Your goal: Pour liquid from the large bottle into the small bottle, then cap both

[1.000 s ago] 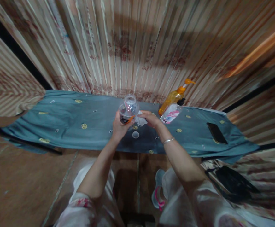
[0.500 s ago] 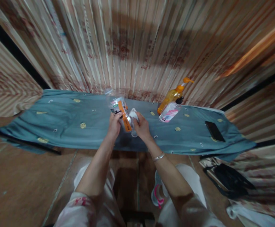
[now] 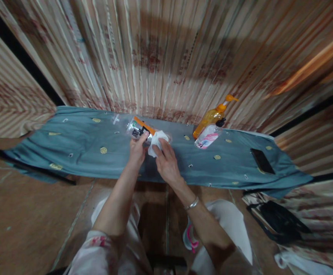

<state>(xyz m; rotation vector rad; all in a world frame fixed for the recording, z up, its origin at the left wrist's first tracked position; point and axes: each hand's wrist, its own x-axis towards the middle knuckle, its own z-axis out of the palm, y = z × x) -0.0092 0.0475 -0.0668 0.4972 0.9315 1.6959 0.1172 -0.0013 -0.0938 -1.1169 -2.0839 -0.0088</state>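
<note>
My left hand [image 3: 138, 148] is closed around a clear plastic bottle [image 3: 130, 129] with an orange, white and black label. The bottle is tilted, its neck toward the upper left, above the cloth-covered table. In my right hand [image 3: 168, 159] is a white tissue [image 3: 158, 142], pressed against the lower right end of the bottle. That end of the bottle is partly hidden by the tissue and fingers.
An amber pump bottle [image 3: 209, 121] and a clear bottle with a black cap and pink label [image 3: 209, 136] stand to the right. A black phone [image 3: 262, 161] lies farther right on the blue-green tablecloth [image 3: 83, 152]. A dark bag [image 3: 281, 221] sits below the table's right end.
The bottle has turned to lie flatter, its neck swinging left. My right hand has brought the tissue, now more spread out, over the bottle's side near its base.
</note>
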